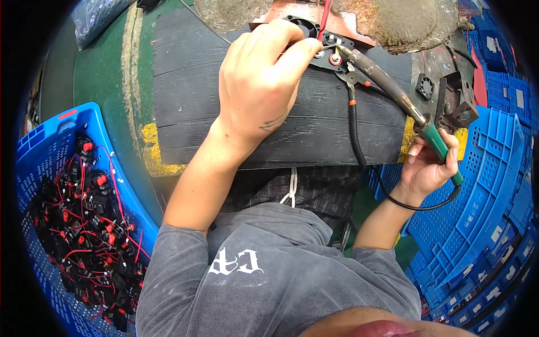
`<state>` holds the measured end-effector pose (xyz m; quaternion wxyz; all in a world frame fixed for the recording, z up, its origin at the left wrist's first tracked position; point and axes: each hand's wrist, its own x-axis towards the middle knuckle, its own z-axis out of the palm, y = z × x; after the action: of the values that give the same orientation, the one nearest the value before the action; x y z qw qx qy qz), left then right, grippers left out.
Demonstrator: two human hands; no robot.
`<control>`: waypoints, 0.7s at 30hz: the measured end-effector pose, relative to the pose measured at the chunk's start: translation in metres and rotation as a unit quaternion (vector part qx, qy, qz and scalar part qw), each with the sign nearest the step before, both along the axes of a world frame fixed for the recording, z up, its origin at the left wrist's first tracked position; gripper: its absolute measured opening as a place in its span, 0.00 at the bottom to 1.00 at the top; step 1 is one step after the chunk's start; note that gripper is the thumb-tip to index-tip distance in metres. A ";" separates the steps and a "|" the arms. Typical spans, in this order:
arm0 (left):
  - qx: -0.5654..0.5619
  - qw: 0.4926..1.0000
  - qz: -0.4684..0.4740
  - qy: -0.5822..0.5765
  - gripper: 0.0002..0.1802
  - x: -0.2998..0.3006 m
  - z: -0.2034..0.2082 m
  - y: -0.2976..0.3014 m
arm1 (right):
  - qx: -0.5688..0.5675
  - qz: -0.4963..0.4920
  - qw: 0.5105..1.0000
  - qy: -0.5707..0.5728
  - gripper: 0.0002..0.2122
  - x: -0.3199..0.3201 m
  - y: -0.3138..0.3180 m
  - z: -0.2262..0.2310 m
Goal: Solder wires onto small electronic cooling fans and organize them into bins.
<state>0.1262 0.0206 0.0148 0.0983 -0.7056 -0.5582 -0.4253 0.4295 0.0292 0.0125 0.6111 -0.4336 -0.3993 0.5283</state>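
My right hand (431, 163) is closed round the green handle of a soldering iron (387, 84). The iron's tip points up and left at a black plastic part (343, 62) with a red-ringed terminal. My left hand (259, 78) reaches over the black mat, thumb and fingers pinched together beside that part. What they pinch is too small to make out. Two red wires (324, 19) rise from beside the left fingertips. Partly hidden behind the left hand is a round black fan housing (303, 25). Pliers (352, 90) with black handles lie just below the part.
A blue crate (92, 123) at the left holds many black parts with red wires. On the right lie a small fan (425, 87) and a dark metal bracket (457, 101). Blue crates (477, 174) stand beyond. The iron's cord (415, 208) loops below my right hand.
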 end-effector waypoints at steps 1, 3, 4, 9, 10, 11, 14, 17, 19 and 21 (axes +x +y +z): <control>0.000 1.000 0.000 0.000 0.11 -0.001 -0.002 0.001 | -0.001 0.004 1.000 0.003 0.22 0.001 0.000 0.000; 0.039 0.999 -0.004 0.011 0.07 -0.003 -0.008 0.005 | -0.004 0.003 1.000 0.007 0.22 0.000 0.001 -0.001; 0.039 0.999 -0.004 0.012 0.07 -0.003 -0.008 0.005 | -0.005 0.001 1.000 0.011 0.22 0.000 0.002 -0.002; 0.040 0.999 -0.007 0.002 0.08 -0.002 -0.009 0.005 | -0.003 0.003 1.000 0.020 0.22 0.000 0.003 -0.005; 0.040 0.999 -0.007 0.002 0.08 -0.002 -0.009 0.005 | -0.002 0.006 1.000 0.023 0.22 0.000 0.003 -0.006; 0.038 0.999 -0.008 0.002 0.08 -0.002 -0.009 0.005 | -0.002 0.006 1.000 0.023 0.22 0.000 0.003 -0.006; 0.035 0.999 -0.008 0.001 0.08 -0.002 -0.009 0.005 | 0.013 0.019 0.999 0.031 0.21 -0.002 0.005 -0.007; 0.034 0.999 -0.009 -0.001 0.08 -0.002 -0.009 0.005 | 0.013 0.014 0.999 0.032 0.21 -0.003 0.006 -0.007; 0.036 0.999 -0.010 -0.001 0.08 -0.003 -0.008 0.005 | 0.014 0.023 0.999 0.035 0.21 -0.002 0.007 -0.007; 0.038 0.999 -0.009 -0.003 0.08 -0.003 -0.009 0.004 | 0.015 0.024 0.999 0.033 0.21 -0.003 0.006 -0.007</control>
<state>0.1235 0.0249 0.0062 0.1193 -0.7054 -0.5354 -0.4490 0.4268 0.0356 0.0057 0.6177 -0.3971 -0.3972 0.5505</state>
